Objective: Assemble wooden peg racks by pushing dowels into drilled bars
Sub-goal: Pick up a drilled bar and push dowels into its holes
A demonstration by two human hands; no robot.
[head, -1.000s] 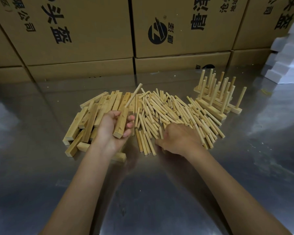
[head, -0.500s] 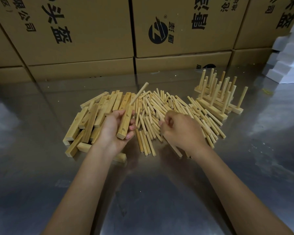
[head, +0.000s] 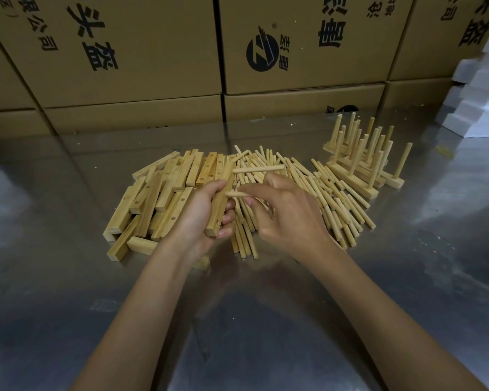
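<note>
My left hand (head: 201, 218) grips a drilled wooden bar (head: 219, 210) held above the steel table. One dowel (head: 259, 169) sticks out sideways from the bar's far end. My right hand (head: 288, 210) pinches a second dowel (head: 237, 194) whose tip meets the bar's side near the middle. Behind my left hand lies a heap of loose drilled bars (head: 158, 193). A spread of loose dowels (head: 331, 196) lies behind and to the right of my right hand.
Several finished peg racks (head: 362, 165) stand upright at the back right of the steel table (head: 251, 306). Cardboard boxes (head: 158, 52) wall off the far edge. White foam blocks (head: 480, 103) are stacked at the far right.
My right hand lifted a dowel out of the pile and brought it left to the bar. My left hand turned the bar so its fitted dowel points right.
</note>
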